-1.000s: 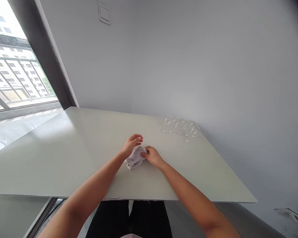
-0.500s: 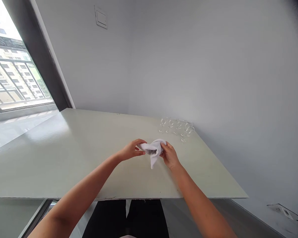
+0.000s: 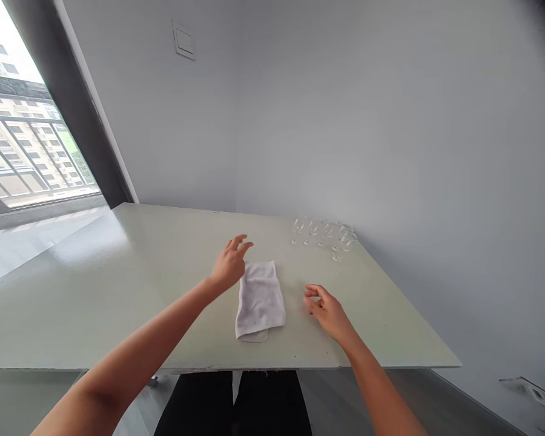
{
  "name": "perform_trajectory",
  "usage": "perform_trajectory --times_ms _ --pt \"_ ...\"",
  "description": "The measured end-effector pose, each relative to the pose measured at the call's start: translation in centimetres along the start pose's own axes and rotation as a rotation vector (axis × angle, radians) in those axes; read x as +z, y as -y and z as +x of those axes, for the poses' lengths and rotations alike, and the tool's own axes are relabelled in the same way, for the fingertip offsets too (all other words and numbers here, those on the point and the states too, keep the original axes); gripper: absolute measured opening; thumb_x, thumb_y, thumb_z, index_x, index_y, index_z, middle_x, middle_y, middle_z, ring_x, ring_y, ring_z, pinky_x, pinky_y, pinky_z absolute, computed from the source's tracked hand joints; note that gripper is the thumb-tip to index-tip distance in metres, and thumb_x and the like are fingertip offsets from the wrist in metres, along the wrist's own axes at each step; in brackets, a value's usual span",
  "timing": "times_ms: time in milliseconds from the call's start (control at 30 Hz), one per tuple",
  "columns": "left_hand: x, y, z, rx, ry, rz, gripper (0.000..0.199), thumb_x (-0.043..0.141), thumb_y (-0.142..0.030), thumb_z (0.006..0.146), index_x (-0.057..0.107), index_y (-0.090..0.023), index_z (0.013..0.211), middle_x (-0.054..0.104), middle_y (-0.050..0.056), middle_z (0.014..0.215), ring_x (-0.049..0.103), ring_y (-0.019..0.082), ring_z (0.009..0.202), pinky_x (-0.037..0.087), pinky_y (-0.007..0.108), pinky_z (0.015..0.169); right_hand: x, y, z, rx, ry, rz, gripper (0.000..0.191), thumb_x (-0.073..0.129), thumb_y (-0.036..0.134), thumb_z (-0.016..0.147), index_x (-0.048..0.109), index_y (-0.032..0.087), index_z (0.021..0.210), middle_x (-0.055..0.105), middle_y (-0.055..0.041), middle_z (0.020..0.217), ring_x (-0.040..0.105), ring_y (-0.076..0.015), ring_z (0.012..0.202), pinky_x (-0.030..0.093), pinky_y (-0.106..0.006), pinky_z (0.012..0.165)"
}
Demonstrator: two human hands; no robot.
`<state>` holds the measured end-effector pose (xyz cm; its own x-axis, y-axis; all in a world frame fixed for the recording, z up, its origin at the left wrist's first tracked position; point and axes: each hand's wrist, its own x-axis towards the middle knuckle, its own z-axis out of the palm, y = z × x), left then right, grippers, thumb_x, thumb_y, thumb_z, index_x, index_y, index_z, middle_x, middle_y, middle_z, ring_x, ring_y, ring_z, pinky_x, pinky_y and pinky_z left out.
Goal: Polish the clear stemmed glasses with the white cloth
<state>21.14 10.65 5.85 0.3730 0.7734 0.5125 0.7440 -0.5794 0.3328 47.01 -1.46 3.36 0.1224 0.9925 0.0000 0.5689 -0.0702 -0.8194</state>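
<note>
A white cloth (image 3: pixel 260 300) lies folded into a rough rectangle on the pale table (image 3: pixel 186 339), with a layer sticking out at its near edge. My left hand (image 3: pixel 230 261) is over the cloth's far left corner, its fingers apart and holding nothing. To the right of the cloth, my right hand (image 3: pixel 326 309) hovers with fingers curled but apart, also holding nothing. Several clear stemmed glasses (image 3: pixel 327 233) stand near the table's far right edge, beyond both hands.
Grey walls (image 3: pixel 345 121) meet in a corner behind the table. At the left is a window (image 3: pixel 31 139) with a railing outside. A light switch (image 3: pixel 184 42) is on the wall, and a socket (image 3: pixel 533 393) sits low at the right.
The cloth, bunched between both hands before, now lies flat and folded on the table. Both hands have let go and moved apart, the left up and leftward, the right toward the near right.
</note>
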Motion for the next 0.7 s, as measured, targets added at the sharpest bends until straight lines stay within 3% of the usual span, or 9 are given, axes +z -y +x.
perform_trajectory --times_ms 100,167,300,400,567,700 --pt "2.1 -2.0 -3.1 -0.073 0.236 -0.148 0.052 0.042 -0.012 0.076 0.042 -0.019 0.127 0.044 0.010 0.132 0.044 0.023 0.119 0.036 0.038 0.100 -0.3 -1.8 -0.5 0.010 -0.049 0.025 0.035 0.048 0.047 0.079 0.058 0.021 0.099 0.063 -0.0063 0.096 0.058 -0.0145 0.060 0.046 -0.032 0.066" --pt "3.8 -3.6 -5.0 -0.104 0.430 -0.217 0.059 0.048 -0.032 0.079 0.033 -0.016 0.134 0.033 0.014 0.140 0.032 0.028 0.128 0.031 0.043 0.103 -0.4 -2.6 -1.3 0.031 -0.083 0.060 0.035 0.048 0.048 0.079 0.060 0.019 0.095 0.065 -0.0071 0.091 0.059 -0.0159 0.060 0.047 -0.032 0.064" --pt "6.8 -4.7 -6.0 -0.146 0.490 -0.257 0.067 0.039 -0.048 0.083 0.024 -0.013 0.138 0.015 0.015 0.147 0.012 0.027 0.135 0.017 0.044 0.109 0.4 -4.1 -3.1 0.086 -0.100 0.107 0.037 0.048 0.051 0.078 0.061 0.018 0.091 0.067 -0.0083 0.090 0.059 -0.0163 0.061 0.048 -0.028 0.061" --pt "8.3 -3.7 -4.3 -0.063 0.497 -0.224 0.068 0.033 -0.052 0.085 0.022 -0.012 0.139 0.016 0.014 0.147 0.011 0.025 0.136 0.013 0.042 0.111 1.2 -5.2 -4.1 0.087 -0.158 0.067 0.040 0.047 0.053 0.078 0.062 0.019 0.091 0.067 -0.0089 0.093 0.061 -0.0164 0.064 0.049 -0.026 0.061" --pt "10.3 -0.3 0.3 0.305 0.570 -0.194 0.067 0.038 -0.057 0.082 0.029 -0.021 0.137 0.025 0.007 0.146 0.016 0.022 0.135 0.012 0.038 0.111 1.9 -5.8 -4.3 0.101 -0.199 -0.032 0.043 0.046 0.058 0.076 0.064 0.021 0.089 0.068 -0.0089 0.094 0.064 -0.0182 0.070 0.051 -0.024 0.062" --pt "11.2 3.4 3.5 0.341 0.585 -0.135 0.065 0.032 -0.058 0.084 0.030 -0.020 0.137 0.024 0.006 0.146 0.017 0.021 0.135 0.011 0.036 0.110 1.7 -6.1 -4.0 0.132 -0.176 -0.068 0.044 0.047 0.060 0.074 0.065 0.023 0.088 0.068 -0.0075 0.095 0.064 -0.0182 0.070 0.051 -0.022 0.060"
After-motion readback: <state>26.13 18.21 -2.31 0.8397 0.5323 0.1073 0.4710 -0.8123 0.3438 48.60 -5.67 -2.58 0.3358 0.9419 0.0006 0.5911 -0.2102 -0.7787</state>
